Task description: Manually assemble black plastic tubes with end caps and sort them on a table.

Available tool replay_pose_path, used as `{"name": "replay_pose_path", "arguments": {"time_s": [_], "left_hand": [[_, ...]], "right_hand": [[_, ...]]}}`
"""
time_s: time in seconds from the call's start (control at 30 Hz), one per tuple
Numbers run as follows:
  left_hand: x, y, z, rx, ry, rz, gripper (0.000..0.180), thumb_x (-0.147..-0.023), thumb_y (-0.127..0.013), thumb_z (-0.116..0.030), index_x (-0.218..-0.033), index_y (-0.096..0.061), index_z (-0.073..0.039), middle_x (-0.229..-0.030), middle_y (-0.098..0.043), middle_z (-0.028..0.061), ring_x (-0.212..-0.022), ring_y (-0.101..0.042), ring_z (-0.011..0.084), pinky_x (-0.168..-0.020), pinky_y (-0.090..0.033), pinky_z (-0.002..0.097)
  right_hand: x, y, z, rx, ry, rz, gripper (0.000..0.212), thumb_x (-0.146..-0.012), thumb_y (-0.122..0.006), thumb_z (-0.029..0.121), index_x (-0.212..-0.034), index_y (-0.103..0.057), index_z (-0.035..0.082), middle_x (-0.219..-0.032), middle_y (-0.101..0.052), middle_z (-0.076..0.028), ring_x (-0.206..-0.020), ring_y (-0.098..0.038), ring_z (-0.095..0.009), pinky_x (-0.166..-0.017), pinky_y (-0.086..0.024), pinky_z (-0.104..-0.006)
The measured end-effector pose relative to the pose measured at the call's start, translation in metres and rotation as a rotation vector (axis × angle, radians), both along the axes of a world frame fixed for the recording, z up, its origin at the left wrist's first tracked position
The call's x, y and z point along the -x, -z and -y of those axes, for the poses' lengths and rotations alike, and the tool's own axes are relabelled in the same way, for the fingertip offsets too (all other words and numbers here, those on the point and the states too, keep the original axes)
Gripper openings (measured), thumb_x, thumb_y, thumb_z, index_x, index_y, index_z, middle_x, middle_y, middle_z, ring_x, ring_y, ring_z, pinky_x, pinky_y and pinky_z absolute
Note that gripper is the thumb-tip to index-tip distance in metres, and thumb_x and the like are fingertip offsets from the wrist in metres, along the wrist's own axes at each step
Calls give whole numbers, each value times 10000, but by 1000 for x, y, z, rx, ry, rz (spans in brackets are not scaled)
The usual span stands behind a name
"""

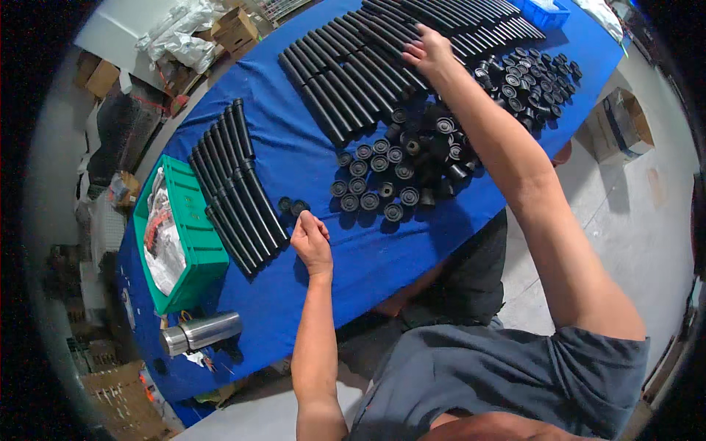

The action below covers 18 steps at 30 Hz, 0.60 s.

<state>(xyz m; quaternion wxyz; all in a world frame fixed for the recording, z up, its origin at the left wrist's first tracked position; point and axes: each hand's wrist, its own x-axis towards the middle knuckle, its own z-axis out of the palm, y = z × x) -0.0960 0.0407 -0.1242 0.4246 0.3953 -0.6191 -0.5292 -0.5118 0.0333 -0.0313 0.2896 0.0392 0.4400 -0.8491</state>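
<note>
Bare lane on blue surface btwn L tube rows & big tube array; a hand fits thru. Near end partly blocked by L grip & two loose caps by its fingers. Front strip R of L grip free to surface edge. R forearm spans cap pile, obstructing access from above. Green bin walls off far L; steel flask obstructs nr corner.

One view is taken by a head-worn fisheye camera, placed above the near side of the blue cloth-covered table. It is aimed steeply down across the table, which is seen from close by, its edges bent.
</note>
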Motion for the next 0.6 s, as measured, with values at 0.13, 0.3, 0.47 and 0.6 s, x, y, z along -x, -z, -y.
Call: {"name": "replay_pose_path", "arguments": {"time_s": [0.13,0.3,0.47,0.6], "left_hand": [[-1,2,0,-6,10,39,466,-1013,-493,-394,-688,-496,-61,-577,-482,-17,-511,-450,51,-465,-357,216],[-5,4,0,42,-7,118,469,-991,-549,-395,-692,-536,-33,-571,-512,-14,-531,-485,50,-478,-387,226],[-1,9,1,73,2,143,479,-979,-565,-408,-695,-552,-22,-566,-523,-5,-533,-500,61,-489,-398,244],[-5,10,1,91,-4,165,483,-973,-572,-415,-701,-559,-16,-561,-529,4,-528,-503,72,-497,-406,261]], "right_hand": [[19,16,3,-167,51,118,624,-924,-610,338,-1423,-350,67,-1268,-393,-222,-1194,-437,-461,-1003,-378,-658],[21,28,7,-99,-26,215,804,-961,-559,353,-1522,-83,29,-1561,-151,-235,-1394,-281,-437,-1065,-333,-632],[36,44,7,-28,51,210,667,-976,-533,336,-1499,-194,100,-1474,-273,-255,-1290,-379,-500,-996,-385,-682],[32,51,14,51,21,279,625,-1000,-468,346,-1497,-192,87,-1489,-271,-240,-1315,-352,-509,-992,-373,-703]]}}
